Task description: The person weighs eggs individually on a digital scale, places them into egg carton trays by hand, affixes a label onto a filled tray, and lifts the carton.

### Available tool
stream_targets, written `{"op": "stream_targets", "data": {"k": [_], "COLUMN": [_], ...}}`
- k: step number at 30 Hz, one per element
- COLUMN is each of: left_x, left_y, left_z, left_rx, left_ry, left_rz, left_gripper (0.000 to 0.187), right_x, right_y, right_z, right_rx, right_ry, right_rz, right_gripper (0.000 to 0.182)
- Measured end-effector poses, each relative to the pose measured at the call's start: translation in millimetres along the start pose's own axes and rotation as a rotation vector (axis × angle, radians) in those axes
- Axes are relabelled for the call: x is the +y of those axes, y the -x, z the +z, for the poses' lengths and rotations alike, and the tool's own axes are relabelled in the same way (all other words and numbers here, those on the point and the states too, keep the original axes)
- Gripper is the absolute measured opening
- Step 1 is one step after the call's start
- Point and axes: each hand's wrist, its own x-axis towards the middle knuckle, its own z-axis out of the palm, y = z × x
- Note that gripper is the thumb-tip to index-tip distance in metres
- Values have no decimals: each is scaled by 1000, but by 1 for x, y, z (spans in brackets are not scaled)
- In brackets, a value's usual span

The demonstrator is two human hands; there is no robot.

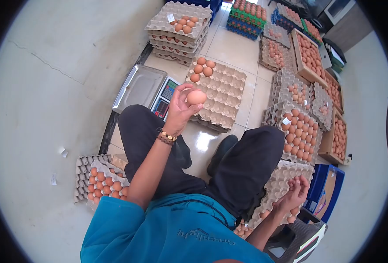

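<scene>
My left hand (181,104) is closed around a brown egg (196,97), held up over the near left side of a grey cardboard egg tray (222,94). That tray tops a stack on the floor and has several brown eggs (201,70) in its far left corner. My right hand (294,193) is beside my right knee, fingers loosely bent and apart, with nothing visible in it. Just under it is another cardboard egg tray (275,182), with a few eggs along its near edge, partly hidden by my forearm.
A digital scale with a metal pan (140,87) stands left of the middle stack. Stacked egg trays (176,35) rise behind it. More filled trays (300,136) and wooden crates of eggs (310,57) line the right. Another egg tray (106,184) lies by my left elbow.
</scene>
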Motion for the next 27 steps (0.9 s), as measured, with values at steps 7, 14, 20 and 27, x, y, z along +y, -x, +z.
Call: {"op": "stream_targets", "data": {"k": [7,14,20,27], "left_x": [54,179,131,67], "left_y": [25,184,386,458], "left_z": [-23,-81,-115,-66], "left_rx": [-17,541,1249,1217], "left_ry": [-370,-583,-1151,-1393], "left_rz": [153,139,-45,-297], "left_gripper": [46,39,38,41], "right_x": [15,48,39,63], "right_y": [-1,5,1,-33], "right_z": [-17,-67,-28,-38], "right_rx": [-120,-399,-301,-202], "right_ry": [441,1086,816,604], "right_rz": [45,-366,-441,-443], "right_gripper": [25,39,45,41]}}
